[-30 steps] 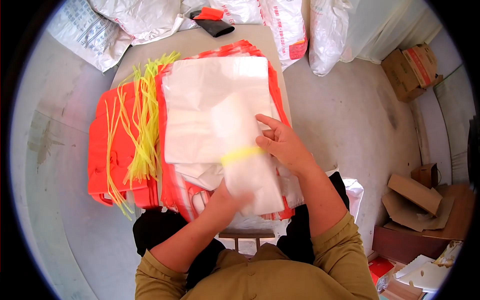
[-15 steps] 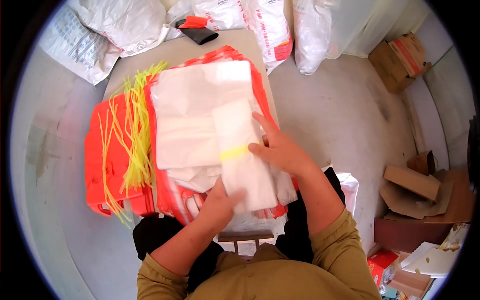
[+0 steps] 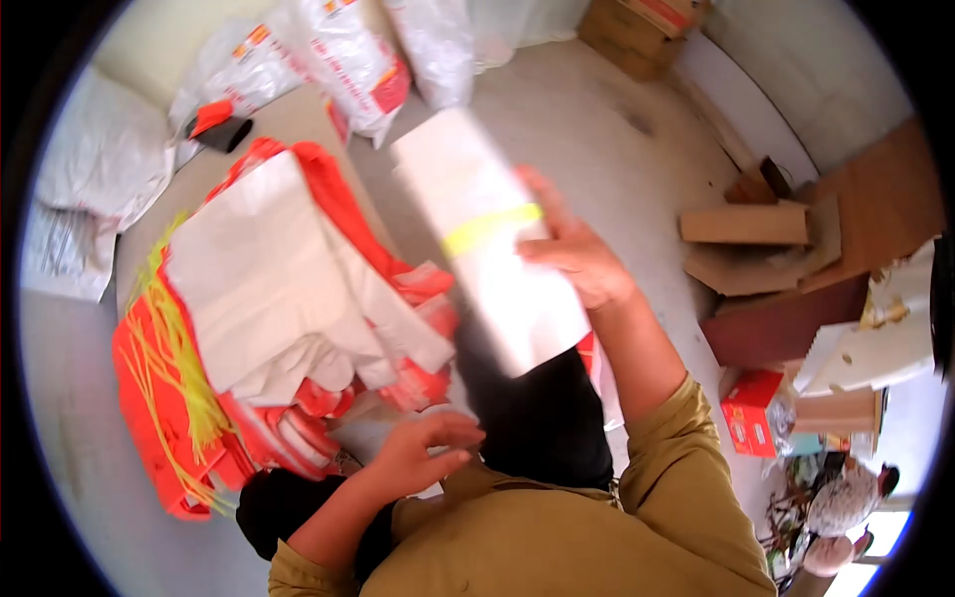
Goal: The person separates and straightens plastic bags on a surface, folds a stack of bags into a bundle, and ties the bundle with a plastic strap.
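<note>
My right hand [image 3: 577, 249] grips a folded white bundle [image 3: 497, 269] by its right side, with a yellow band [image 3: 490, 227] round its middle. The bundle is in the air over my leg, apart from the pile. My left hand [image 3: 433, 450] is near my lap with its fingers apart, holding nothing. On the table, a stack of white bags [image 3: 264, 259] with red edges lies to the left. Yellow strips [image 3: 179, 368] hang along its left side over a red thing [image 3: 149, 428].
White sacks [image 3: 353, 70] stand behind the table [image 3: 298, 119], where a black and red object [image 3: 221, 127] lies. Cardboard boxes [image 3: 746, 226] and a dark red box [image 3: 786, 318] are at the right. A red box [image 3: 753, 413] sits lower right.
The banded bundle has left the pile and moved right in my right hand. My left hand has let go of it. The view has turned to the right.
</note>
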`<state>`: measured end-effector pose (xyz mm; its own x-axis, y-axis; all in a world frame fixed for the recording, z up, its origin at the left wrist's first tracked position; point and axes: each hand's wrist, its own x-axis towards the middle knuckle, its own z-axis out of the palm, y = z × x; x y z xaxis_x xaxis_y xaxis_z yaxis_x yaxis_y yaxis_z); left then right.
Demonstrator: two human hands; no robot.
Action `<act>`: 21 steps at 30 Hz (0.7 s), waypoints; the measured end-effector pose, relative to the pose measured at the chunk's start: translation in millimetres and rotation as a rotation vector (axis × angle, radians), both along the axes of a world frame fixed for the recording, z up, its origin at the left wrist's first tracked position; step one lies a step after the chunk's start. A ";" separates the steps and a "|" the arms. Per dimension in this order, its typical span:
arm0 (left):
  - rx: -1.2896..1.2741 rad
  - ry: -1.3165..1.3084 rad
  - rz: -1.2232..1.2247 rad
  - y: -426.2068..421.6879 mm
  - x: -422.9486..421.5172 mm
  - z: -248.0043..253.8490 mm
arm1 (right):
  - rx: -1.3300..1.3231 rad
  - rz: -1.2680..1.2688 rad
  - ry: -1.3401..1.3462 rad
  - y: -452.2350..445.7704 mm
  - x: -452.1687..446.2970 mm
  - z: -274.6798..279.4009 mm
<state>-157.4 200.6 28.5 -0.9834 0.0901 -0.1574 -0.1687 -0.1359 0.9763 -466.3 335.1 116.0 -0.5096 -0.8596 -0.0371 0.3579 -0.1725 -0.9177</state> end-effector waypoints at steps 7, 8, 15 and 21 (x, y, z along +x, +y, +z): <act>-0.656 0.274 -0.182 50.7 -24.4 9.3 | 0.415 -0.538 0.043 208.7 -37.7 -122.8; -0.667 0.292 -0.168 56.9 -30.9 10.6 | 0.449 -0.553 0.018 229.3 -27.0 -146.0; -0.655 0.220 0.078 85.5 -52.4 -24.7 | 0.820 -0.441 0.021 301.6 26.9 -311.3; -0.710 0.252 0.136 84.3 -48.6 -29.0 | 0.754 -0.525 -0.056 298.1 13.6 -389.5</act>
